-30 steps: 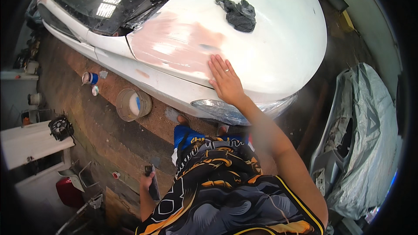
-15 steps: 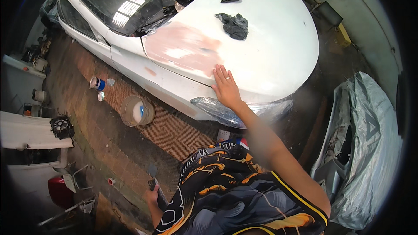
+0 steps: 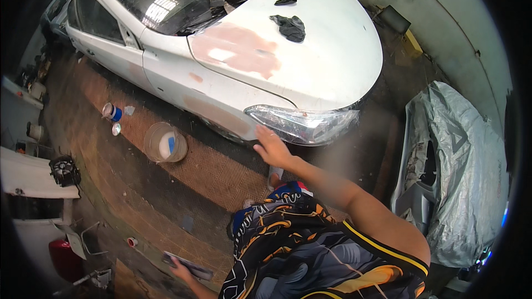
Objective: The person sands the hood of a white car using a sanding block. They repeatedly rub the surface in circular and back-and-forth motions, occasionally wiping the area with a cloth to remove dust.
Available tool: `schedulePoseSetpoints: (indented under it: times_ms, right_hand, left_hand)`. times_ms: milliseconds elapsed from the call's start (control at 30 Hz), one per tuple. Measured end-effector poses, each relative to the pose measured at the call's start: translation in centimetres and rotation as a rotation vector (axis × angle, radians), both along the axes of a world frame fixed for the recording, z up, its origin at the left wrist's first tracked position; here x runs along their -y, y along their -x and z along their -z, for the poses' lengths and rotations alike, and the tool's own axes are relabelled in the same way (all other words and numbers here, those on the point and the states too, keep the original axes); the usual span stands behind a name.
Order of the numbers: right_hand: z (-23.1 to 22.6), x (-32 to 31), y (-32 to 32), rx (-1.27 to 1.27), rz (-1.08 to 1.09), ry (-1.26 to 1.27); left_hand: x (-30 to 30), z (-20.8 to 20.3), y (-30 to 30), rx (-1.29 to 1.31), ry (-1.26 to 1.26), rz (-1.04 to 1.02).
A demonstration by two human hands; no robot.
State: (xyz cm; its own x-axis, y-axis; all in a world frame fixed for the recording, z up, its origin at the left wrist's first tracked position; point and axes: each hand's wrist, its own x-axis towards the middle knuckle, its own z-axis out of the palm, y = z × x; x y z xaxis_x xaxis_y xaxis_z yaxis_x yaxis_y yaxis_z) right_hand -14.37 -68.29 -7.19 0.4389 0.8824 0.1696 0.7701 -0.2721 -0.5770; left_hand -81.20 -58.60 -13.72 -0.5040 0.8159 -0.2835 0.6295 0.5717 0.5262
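Observation:
My right hand (image 3: 271, 147) reaches out with its fingers stretched and holds nothing. It is beside the front fender of a white car (image 3: 327, 72), just below the headlight (image 3: 302, 124); whether the fingertips touch the panel I cannot tell. Pinkish-brown patches (image 3: 235, 50) cover part of the hood's near edge, and a similar patch marks the fender. Low at my left side, my left hand (image 3: 180, 269) is closed around a long flat dark block (image 3: 198, 271), whose exact kind does not show.
A bucket (image 3: 151, 147) with something white and blue inside stands on the patterned floor, near an open can (image 3: 112, 112). Crumpled black plastic (image 3: 291, 27) lies on the hood. At right rests a bumper (image 3: 418, 205) under silver sheeting (image 3: 465, 182). A fan (image 3: 65, 170) is at left.
My right hand has left the hood's edge and moved down and toward me, to the fender. My left hand has swung outward with the block, which now shows more fully. The view has shifted.

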Motion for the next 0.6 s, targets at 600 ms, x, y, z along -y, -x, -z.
schedulePoseSetpoints:
  times_ms: [600]
  right_hand:
    - [-9.9, -6.2, 7.0, -1.463, -0.235, -0.099]
  left_hand:
    - [-4.3, -19.5, -47.2, 0.769, -0.386, 0.798]
